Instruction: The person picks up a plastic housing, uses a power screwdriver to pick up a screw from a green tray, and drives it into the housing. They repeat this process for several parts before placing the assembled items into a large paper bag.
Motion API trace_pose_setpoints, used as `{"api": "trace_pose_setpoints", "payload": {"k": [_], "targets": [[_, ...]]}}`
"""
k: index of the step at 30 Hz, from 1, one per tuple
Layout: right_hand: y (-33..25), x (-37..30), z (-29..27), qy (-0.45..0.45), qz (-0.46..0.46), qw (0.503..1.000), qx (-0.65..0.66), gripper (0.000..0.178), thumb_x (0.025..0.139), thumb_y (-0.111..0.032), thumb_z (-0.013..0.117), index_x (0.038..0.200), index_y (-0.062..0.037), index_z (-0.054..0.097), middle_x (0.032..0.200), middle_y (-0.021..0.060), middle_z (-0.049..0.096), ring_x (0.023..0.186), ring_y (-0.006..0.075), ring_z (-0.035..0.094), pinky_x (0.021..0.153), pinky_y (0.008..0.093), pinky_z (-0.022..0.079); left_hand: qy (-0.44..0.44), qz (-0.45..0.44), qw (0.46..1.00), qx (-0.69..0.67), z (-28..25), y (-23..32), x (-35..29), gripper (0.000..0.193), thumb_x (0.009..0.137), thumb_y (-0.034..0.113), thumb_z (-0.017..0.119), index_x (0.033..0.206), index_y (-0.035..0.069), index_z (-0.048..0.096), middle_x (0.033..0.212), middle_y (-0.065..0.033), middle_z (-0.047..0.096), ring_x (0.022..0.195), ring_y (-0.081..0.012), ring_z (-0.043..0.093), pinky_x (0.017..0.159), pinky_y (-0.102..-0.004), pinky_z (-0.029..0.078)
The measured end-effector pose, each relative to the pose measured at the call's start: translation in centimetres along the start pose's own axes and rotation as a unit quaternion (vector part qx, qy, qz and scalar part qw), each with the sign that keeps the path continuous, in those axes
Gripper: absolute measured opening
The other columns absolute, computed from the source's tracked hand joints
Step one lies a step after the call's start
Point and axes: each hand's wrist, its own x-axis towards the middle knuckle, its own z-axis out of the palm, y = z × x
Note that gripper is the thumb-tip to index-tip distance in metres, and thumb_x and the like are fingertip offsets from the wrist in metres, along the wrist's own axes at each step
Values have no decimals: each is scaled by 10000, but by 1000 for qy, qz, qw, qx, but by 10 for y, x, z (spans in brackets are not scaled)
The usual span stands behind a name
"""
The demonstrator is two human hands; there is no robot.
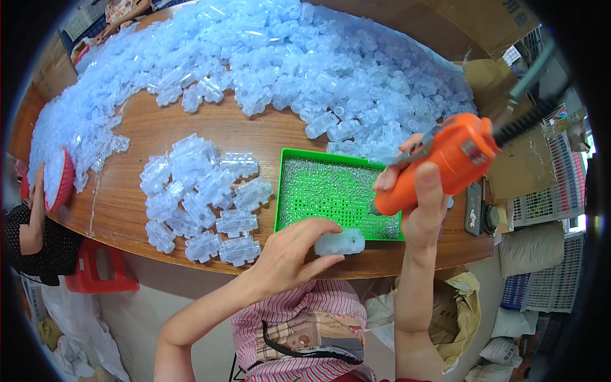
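Observation:
My right hand (pixel 425 204) is wrapped round an orange electric screwdriver (pixel 449 159), whose tip points down over the right side of a green tray (pixel 278 204). Many small silvery screws (pixel 331 191) lie in that tray. Just at the tray's near edge, my left hand (pixel 289 251) has its thumb and forefinger on either side of a clear plastic part (pixel 342 242), holding it at the table's front. Left of the tray sits a loose group of similar clear plastic parts (pixel 197 197).
A big heap of clear plastic parts (pixel 273 57) covers the far side of the wooden table (pixel 127 197). At the left, another person's arm (pixel 38 197) is beside a red basket (pixel 62 181). A red stool (pixel 105 270) stands below. Cardboard (pixel 490 76) borders the right.

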Motion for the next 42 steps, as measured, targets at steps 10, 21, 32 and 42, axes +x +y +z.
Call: {"api": "trace_pose_setpoints", "payload": {"k": [10, 21, 32, 42], "targets": [[8, -43, -16, 105, -112, 934, -323, 610, 844, -166, 649, 1323, 31, 327, 1281, 149, 403, 1150, 252, 432, 1006, 411, 326, 97, 0, 979, -181, -15, 11, -17, 829, 717, -54, 703, 1394, -2, 228, 1071, -156, 632, 1022, -219, 624, 905, -324, 467], [1, -98, 6, -168, -122, 948, -242, 566, 882, -377, 603, 1241, 44, 483, 1134, 202, 579, 994, 335, 579, 844, 398, 473, 42, -47, 982, -176, -21, 24, -19, 704, 726, 13, 755, 1318, 3, 374, 1105, -191, 619, 1056, -253, 613, 890, -355, 499], [1, -111, 16, -124, -56, 977, -164, 374, 831, -170, 692, 1116, 36, 563, 1020, 197, 617, 921, 294, 620, 789, 342, 505, 55, -7, 986, -157, -29, 26, -28, 366, 723, 69, 772, 1061, 4, 648, 1068, -143, 665, 954, -239, 661, 822, -306, 526], [19, -132, 46, -64, 182, 974, 115, 538, 938, -317, 540, 1318, 20, 363, 1267, 164, 482, 1187, 227, 470, 996, 364, 377, 142, -80, 978, -129, -31, 28, -40, 444, 709, 102, 794, 1101, 7, 609, 1072, -119, 653, 999, -214, 638, 853, -327, 512]]}}
